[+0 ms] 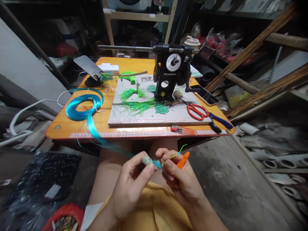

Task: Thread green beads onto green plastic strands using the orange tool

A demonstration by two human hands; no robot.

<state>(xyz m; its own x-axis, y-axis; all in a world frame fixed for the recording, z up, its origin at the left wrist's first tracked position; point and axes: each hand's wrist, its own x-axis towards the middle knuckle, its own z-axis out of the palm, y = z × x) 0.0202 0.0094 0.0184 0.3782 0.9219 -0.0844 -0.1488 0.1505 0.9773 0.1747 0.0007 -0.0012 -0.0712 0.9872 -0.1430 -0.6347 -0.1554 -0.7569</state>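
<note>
Above my lap, my left hand (pixel 134 183) pinches the end of a shiny blue fibre strand (pixel 157 164) between thumb and index finger. A speckled pale green cover (pixel 147 160) wraps that index fingertip. My right hand (pixel 178 176), closed beside it, holds a short bright green cord (pixel 174 156) with a blue spot between its fingertips. An orange tapered plastic tool (pixel 183 160) is also held in that hand, its lower part hidden by the fingers. The blue strand runs back to a large coiled hank (pixel 77 109) on the table's left side.
On the orange table (pixel 57 123) lies a white board (pixel 115 117) with green cord bundles (pixel 138 106), teal beads (pixel 161 108) and a black hand-cranked winder (pixel 166 75). Red-handled scissors (pixel 197 111), pliers (pixel 218 122), a lighter (pixel 184 130) and a phone (pixel 204 95) lie rightward. A red bucket (pixel 64 211) stands lower left.
</note>
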